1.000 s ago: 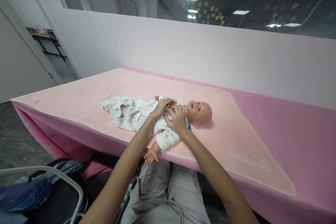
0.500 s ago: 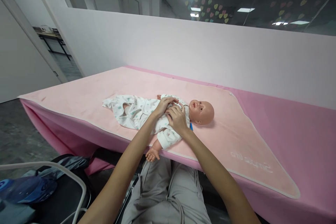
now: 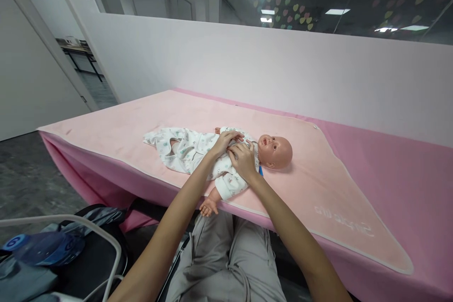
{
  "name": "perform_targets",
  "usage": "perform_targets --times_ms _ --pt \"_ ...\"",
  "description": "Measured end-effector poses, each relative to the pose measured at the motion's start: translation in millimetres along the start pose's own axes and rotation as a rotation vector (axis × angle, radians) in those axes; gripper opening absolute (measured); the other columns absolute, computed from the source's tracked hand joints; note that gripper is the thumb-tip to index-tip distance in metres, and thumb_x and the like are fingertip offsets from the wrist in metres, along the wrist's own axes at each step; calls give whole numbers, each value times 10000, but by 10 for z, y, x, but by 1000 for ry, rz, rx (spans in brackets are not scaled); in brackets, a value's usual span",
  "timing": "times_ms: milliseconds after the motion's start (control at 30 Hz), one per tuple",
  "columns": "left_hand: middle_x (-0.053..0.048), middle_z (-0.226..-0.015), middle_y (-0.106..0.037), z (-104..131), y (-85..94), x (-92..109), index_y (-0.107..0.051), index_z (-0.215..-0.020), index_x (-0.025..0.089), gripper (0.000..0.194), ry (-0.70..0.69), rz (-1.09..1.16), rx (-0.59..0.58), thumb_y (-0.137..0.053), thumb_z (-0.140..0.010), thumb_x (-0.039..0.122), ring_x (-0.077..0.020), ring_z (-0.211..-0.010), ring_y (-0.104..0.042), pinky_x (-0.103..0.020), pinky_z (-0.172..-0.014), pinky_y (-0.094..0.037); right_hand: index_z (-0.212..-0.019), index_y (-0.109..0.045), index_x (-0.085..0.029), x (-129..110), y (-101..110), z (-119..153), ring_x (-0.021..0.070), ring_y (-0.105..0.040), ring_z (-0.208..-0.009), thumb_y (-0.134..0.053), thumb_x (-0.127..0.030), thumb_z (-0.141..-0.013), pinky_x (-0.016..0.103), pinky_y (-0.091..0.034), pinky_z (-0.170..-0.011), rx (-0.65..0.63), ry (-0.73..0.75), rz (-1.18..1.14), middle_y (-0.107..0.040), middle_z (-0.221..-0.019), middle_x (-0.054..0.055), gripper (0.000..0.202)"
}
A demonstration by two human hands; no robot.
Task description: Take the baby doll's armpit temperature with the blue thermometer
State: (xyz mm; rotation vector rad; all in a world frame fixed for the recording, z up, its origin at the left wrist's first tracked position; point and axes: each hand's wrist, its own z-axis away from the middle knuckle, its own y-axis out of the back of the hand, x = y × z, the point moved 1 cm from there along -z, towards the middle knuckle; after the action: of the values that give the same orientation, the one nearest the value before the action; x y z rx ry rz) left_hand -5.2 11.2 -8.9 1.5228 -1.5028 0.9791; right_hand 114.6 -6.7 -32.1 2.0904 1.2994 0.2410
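Head view has swung left; the doll [image 3: 222, 166] lies beneath the fingers [image 3: 239, 150].

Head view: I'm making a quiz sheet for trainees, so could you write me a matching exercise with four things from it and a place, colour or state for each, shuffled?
Things:
1. doll
2. bottle
3. mat
4. right hand

Places, colours and states:
A. peach, spread under the doll
B. on the doll's clothing, closer to its head than the left hand is
C. face up, in white printed clothes
D. on its side, at the picture's lower left

Pairs: 1-C, 2-D, 3-A, 4-B
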Motion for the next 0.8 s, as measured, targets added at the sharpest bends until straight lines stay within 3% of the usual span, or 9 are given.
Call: perform_targets --times_ms 167,533,800 --pt "-52 -766 -655 12 1 18 -687 -807 134 293 -4 -20 -5 -460 -805 320 -170 -781 -593 -292 -792 -445 -862 -628 -208 1 -2 6 205 -530 -955 -592 -262 -780 408 -249 -999 -12 13 -14 -641 -886 37 104" --pt "-45 -728 -652 22 -28 72 -684 -769 130 286 -28 -87 43 -441 -792 278 -165 -758 -590 -301 -780 -461 -843 -653 -219 18 -12 15 175 -549 -885 -503 -219 -854 383 -288 -979 -16 38 -62 -660 -830 16 150" --pt "-47 -729 -653 24 -33 67 -684 -778 129 266 -2 -16 22 -463 -773 278 -164 -746 -597 -279 -751 -464 -879 -648 -191 19 1 1 200 -513 -896 -522 -170 -765 361 -322 -918 -47 27 -58 -631 -861 45 171"
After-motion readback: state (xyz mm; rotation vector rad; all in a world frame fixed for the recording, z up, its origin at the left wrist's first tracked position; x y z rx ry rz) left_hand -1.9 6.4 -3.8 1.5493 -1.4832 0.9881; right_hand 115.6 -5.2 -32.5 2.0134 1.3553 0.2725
